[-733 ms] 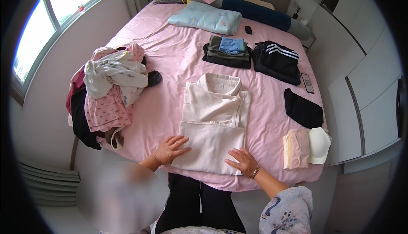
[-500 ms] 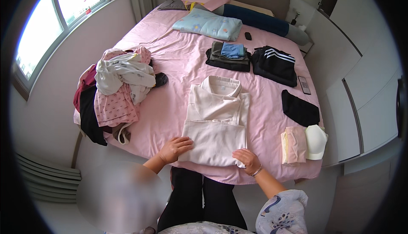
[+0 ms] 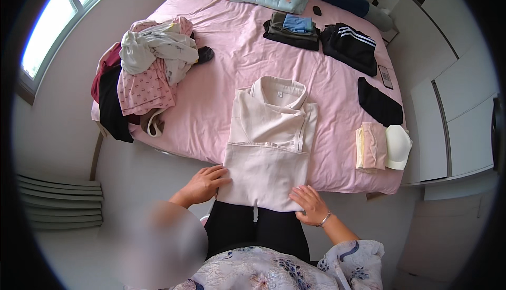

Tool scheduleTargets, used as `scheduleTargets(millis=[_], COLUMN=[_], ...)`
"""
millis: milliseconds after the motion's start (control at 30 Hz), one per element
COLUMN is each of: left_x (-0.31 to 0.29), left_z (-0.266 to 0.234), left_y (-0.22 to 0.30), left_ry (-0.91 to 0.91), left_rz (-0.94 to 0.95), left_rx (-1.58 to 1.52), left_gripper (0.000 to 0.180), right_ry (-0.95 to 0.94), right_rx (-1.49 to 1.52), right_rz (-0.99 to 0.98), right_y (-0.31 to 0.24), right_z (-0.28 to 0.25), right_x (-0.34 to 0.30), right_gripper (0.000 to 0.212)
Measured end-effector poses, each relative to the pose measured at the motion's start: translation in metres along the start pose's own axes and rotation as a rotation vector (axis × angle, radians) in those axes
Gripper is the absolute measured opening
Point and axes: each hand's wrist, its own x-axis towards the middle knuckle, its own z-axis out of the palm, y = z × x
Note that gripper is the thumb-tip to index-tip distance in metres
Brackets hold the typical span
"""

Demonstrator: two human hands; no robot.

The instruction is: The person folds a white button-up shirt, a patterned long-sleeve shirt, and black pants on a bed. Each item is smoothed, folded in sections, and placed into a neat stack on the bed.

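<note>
Between left hand [image 3: 204, 184] and right hand [image 3: 312, 207], both holding it, lies a folded cream shirt [image 3: 267, 171].

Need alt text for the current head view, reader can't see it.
A person's left hand and right hand hold the lower side edges of a folded cream shirt, its near end past the edge of a pink-covered bed. A loose clothes heap lies left; folded garments lie farther back, right.

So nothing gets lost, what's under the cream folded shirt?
Pink bedsheet shows around the upper part of the cream folded shirt; its lower end juts past the sheet's edge, black trousers showing just below. Whatever lies directly beneath is covered.
</note>
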Motion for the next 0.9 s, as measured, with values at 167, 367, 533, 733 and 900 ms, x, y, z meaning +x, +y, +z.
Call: scheduleTargets(millis=[167, 367, 533, 733, 900], left_x=[0.009, 0.080, 0.094, 0.087, 0.081], left_z=[-0.003, 0.007, 0.011, 0.025, 0.026], left_y=[-0.030, -0.039, -0.045, -0.053, -0.045], left_ry=[0.387, 0.460, 0.343, 0.370, 0.510], left_rz=[-0.168, -0.614, -0.732, -0.679, -0.643], left_rx=[-0.132, -0.393, -0.680, -0.783, -0.738], left_gripper=[0.026, 0.021, 0.024, 0.019, 0.013], right_ry=[0.076, 0.401, 0.353, 0.294, 0.415], right_rx=[0.155, 0.189, 0.028, 0.037, 0.052], right_rz=[-0.032, 0.116, 0.214, 0.217, 0.064], right_y=[0.004, 0.025, 0.027, 0.027, 0.015], right_z=[-0.032, -0.018, -0.002, 0.006, -0.001], right_x=[0.022, 0.119, 0.173, 0.177, 0.176], right_gripper=[0.034, 0.016, 0.016, 0.011, 0.010])
